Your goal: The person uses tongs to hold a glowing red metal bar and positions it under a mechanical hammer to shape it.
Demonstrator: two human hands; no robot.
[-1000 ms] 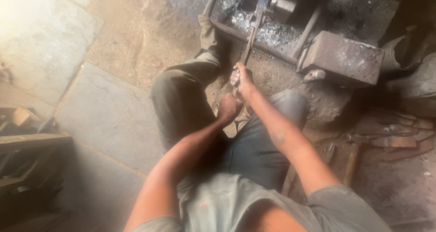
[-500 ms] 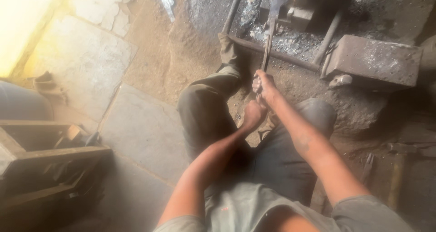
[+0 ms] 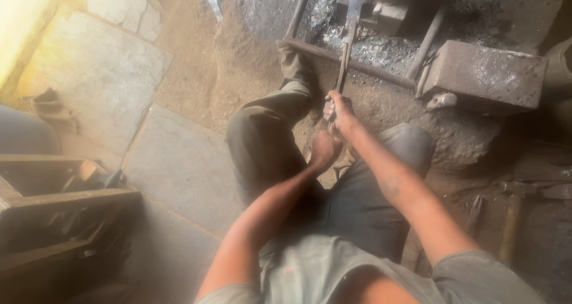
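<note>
I sit on the ground with my knees spread. Both hands grip the long handles of a pair of iron tongs [image 3: 344, 60] that reach away from me toward an ash-covered hearth. My right hand [image 3: 336, 110] is closed around the handles farther up. My left hand [image 3: 325, 149] is closed on the handle ends just behind it, close to my lap. The tongs' far end holds a flat grey metal piece [image 3: 356, 0] over the ash.
A heavy grey metal block [image 3: 485, 75] lies right of the tongs, with iron bars [image 3: 351, 60] framing the hearth. A hammer [image 3: 511, 229] and tools lie on the dirt at right. Stone slabs [image 3: 179, 161] and a wooden frame [image 3: 53, 203] are at left.
My view has swung left and down a little, so the hands and tongs sit farther right in frame. Both hands keep their grip on the tongs.
</note>
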